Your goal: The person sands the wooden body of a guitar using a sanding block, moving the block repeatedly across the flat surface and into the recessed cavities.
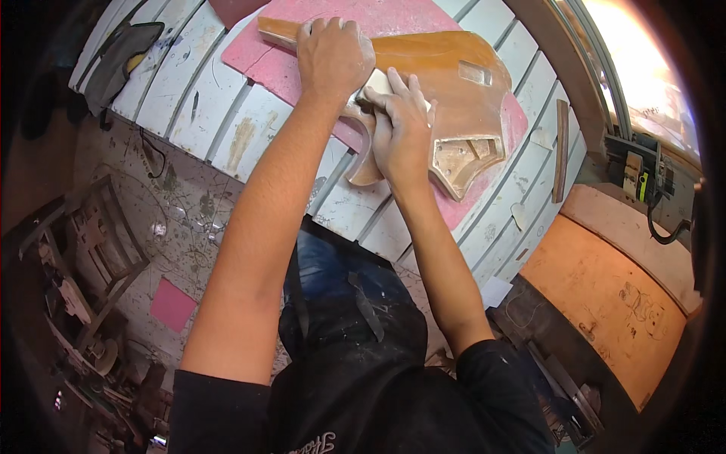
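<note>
An unfinished wooden electric guitar body [427,47], orange-brown and dusty, lies on a pink foam board [253,53] on a white slatted table [178,117]. It has a small rectangular recess and a larger carved cavity [465,159] on its right side. My left hand [333,60] curls over the body at the base of its long narrow end, fingers wrapped on its far edge. My right hand [397,125], dusty, presses a pale flat pad [377,79] against the body beside my left hand, at the curved horn. The pad is partly hidden under my fingers.
A dark tool or bag [117,64] sits at the table's left end. A wooden strip [560,151] lies on the table's right. A bright window, a clamped fixture [635,170] and an orange board [605,303] are on the right. Wooden frames [94,257] stand lower left.
</note>
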A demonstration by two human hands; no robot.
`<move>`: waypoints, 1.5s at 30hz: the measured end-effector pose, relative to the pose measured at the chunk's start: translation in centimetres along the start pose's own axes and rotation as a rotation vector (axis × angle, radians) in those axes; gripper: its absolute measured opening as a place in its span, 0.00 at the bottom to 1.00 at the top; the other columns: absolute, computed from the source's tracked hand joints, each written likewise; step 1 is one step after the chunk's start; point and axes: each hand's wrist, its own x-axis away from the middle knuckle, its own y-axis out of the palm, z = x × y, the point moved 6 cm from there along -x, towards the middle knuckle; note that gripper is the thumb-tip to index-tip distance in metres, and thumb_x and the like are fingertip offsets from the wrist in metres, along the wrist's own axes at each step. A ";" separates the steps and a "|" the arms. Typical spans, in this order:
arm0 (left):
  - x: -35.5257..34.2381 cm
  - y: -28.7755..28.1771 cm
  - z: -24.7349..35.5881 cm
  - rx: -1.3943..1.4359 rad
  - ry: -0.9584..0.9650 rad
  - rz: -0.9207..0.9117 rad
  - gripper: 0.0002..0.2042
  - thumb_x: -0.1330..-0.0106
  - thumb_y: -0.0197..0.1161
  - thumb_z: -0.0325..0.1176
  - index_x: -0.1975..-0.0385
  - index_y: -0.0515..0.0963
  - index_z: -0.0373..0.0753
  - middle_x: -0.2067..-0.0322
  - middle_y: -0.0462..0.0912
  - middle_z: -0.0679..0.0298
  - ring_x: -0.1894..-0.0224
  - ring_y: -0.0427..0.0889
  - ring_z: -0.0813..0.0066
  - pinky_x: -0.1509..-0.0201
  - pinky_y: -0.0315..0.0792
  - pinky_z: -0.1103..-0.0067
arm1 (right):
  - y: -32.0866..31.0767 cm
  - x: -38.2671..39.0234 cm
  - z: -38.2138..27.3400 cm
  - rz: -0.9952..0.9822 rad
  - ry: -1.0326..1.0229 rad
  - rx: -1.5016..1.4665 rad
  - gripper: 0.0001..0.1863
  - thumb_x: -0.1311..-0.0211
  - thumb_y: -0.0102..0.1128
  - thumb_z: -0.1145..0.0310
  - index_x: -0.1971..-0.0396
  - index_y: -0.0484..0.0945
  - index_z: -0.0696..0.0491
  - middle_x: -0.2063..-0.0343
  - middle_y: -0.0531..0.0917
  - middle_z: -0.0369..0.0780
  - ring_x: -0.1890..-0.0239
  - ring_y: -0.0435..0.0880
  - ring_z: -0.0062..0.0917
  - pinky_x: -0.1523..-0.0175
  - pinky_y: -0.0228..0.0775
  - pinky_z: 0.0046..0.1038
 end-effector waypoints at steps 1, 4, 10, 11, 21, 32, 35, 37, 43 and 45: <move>0.3 0.0 -0.1 -0.001 0.002 0.000 0.13 0.36 0.63 0.39 0.61 0.88 0.38 0.56 0.89 0.55 0.46 0.83 0.56 0.32 0.67 0.58 | 0.0 0.6 -0.1 0.001 0.005 -0.027 0.11 0.35 0.61 0.77 0.56 0.87 0.50 0.30 0.78 0.47 0.25 0.68 0.56 0.22 0.49 0.65; 0.0 -0.5 -0.7 0.031 0.015 0.064 0.14 0.33 0.59 0.39 0.63 0.86 0.35 0.58 0.88 0.51 0.47 0.83 0.50 0.36 0.69 0.55 | -0.8 6.5 -1.9 -0.099 0.004 -0.027 0.11 0.37 0.61 0.79 0.58 0.86 0.51 0.29 0.77 0.46 0.24 0.68 0.56 0.22 0.48 0.66; 0.1 -0.3 -0.1 -0.020 0.010 0.013 0.12 0.38 0.64 0.37 0.61 0.87 0.38 0.56 0.88 0.55 0.45 0.83 0.56 0.31 0.66 0.59 | 0.0 1.2 -0.7 -0.009 0.010 -0.027 0.12 0.38 0.62 0.80 0.58 0.88 0.50 0.30 0.78 0.48 0.25 0.69 0.56 0.24 0.50 0.67; 0.1 -0.2 0.0 -0.010 0.012 0.009 0.12 0.37 0.63 0.37 0.61 0.87 0.38 0.56 0.88 0.55 0.45 0.83 0.56 0.31 0.66 0.59 | 0.1 1.1 -0.7 0.030 0.036 -0.081 0.13 0.38 0.62 0.80 0.58 0.88 0.50 0.30 0.78 0.48 0.25 0.70 0.55 0.23 0.49 0.66; 0.2 -0.2 -0.4 0.009 0.032 0.074 0.14 0.33 0.59 0.38 0.64 0.87 0.36 0.58 0.89 0.52 0.47 0.84 0.50 0.36 0.69 0.54 | -0.6 -0.1 -0.6 -0.006 0.088 0.028 0.13 0.32 0.61 0.74 0.56 0.89 0.41 0.29 0.78 0.43 0.25 0.71 0.49 0.23 0.46 0.64; 0.0 -0.2 -0.1 0.013 -0.003 0.011 0.13 0.36 0.61 0.38 0.60 0.88 0.38 0.56 0.89 0.54 0.46 0.83 0.56 0.31 0.66 0.59 | -0.5 0.7 -0.7 0.047 0.094 0.031 0.12 0.34 0.62 0.76 0.56 0.88 0.45 0.28 0.77 0.44 0.25 0.70 0.50 0.23 0.47 0.60; 0.0 -0.4 -0.4 0.024 -0.009 0.039 0.13 0.34 0.60 0.38 0.61 0.87 0.36 0.57 0.89 0.53 0.47 0.83 0.54 0.33 0.67 0.57 | -0.4 8.7 -2.3 -0.002 0.051 -0.050 0.13 0.35 0.62 0.75 0.54 0.89 0.46 0.30 0.78 0.45 0.25 0.70 0.50 0.24 0.48 0.57; 0.2 -0.5 -0.2 0.039 -0.006 0.046 0.14 0.32 0.58 0.37 0.62 0.86 0.35 0.58 0.88 0.52 0.48 0.84 0.51 0.35 0.68 0.56 | -0.8 9.7 -2.7 -0.102 0.016 0.101 0.13 0.35 0.61 0.75 0.54 0.89 0.47 0.31 0.79 0.44 0.26 0.72 0.49 0.24 0.49 0.54; 0.3 -0.5 -0.1 0.013 0.021 0.067 0.14 0.33 0.59 0.38 0.61 0.87 0.35 0.58 0.88 0.52 0.48 0.84 0.52 0.35 0.68 0.56 | -0.4 3.5 -0.4 0.039 0.076 -0.027 0.14 0.37 0.62 0.76 0.56 0.89 0.44 0.30 0.79 0.44 0.26 0.72 0.47 0.25 0.48 0.56; 0.1 -0.5 -0.3 0.028 -0.014 0.054 0.13 0.33 0.59 0.38 0.62 0.87 0.36 0.58 0.88 0.53 0.48 0.84 0.52 0.35 0.68 0.56 | -0.4 8.3 -2.1 -0.021 0.039 0.088 0.15 0.39 0.63 0.76 0.58 0.90 0.40 0.30 0.79 0.44 0.29 0.74 0.47 0.26 0.50 0.51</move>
